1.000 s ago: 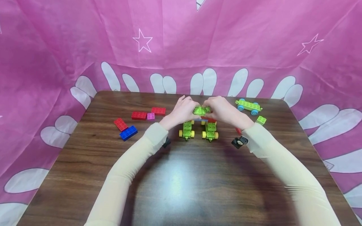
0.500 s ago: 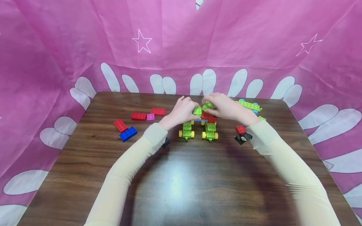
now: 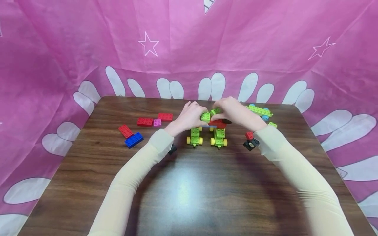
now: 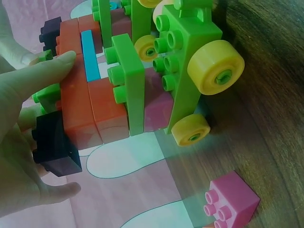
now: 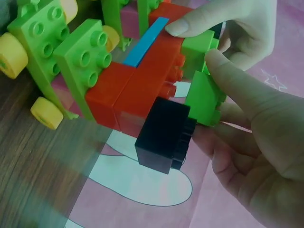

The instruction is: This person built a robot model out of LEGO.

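Note:
My left hand [image 3: 191, 115] pinches a green brick [image 3: 205, 117] on top of a toy build, its thumb against a red brick [image 4: 76, 95]. Beside it, my right hand [image 3: 233, 109] pinches a second green brick [image 5: 202, 99] between thumb and fingers; this one sits tilted against the first. Below are red bricks [image 5: 154, 71], a thin blue piece [image 5: 145, 42] and two green wheeled bases [image 3: 195, 139] with yellow wheels. A black brick [image 4: 57, 145] is on the left end, another black brick [image 5: 164, 135] on the right end.
Left on the table lie red bricks [image 3: 145, 122], a pink brick [image 3: 157, 122] and a blue brick [image 3: 134, 140]. To the right are a green car base [image 3: 260, 110] with blue wheels, a green brick [image 3: 273, 125] and a red brick [image 3: 249, 135] near the right wrist.
My right hand raised its green brick away from level beside the other, tilting it, then came slightly back toward the left hand. The left hand has stayed almost still.

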Demonstrator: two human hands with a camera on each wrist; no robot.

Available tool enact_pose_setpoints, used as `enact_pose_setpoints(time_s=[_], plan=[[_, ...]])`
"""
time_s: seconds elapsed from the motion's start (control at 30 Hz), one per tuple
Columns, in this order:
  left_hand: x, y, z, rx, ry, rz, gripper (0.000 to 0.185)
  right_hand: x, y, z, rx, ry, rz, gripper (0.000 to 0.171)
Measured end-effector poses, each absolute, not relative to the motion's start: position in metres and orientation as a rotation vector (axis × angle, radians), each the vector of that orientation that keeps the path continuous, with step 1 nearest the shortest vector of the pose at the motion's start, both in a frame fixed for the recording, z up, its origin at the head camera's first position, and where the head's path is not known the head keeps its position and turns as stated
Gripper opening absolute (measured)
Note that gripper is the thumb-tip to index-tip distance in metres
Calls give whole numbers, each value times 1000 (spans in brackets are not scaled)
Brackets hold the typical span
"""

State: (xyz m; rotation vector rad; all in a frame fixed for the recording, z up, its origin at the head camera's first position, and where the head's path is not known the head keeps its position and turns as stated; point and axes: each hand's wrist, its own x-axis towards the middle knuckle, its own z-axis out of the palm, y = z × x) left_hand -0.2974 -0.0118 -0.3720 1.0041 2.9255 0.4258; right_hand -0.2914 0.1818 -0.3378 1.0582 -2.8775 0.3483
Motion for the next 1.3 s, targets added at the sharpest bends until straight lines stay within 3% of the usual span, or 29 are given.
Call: enact_pose_setpoints(time_s=[0.47, 0.93, 1.3], plan=[[-298, -12, -372, 1003, 2913, 428, 49, -289, 187, -332, 1288, -2899, 294, 30], [-298, -7, -375, 1005, 2939, 448, 48, -285, 182, -339, 1209, -2879, 209, 28], [-299, -6, -375, 1013, 2924, 426, 50, -287, 182, -333, 1321, -2853, 181, 28]])
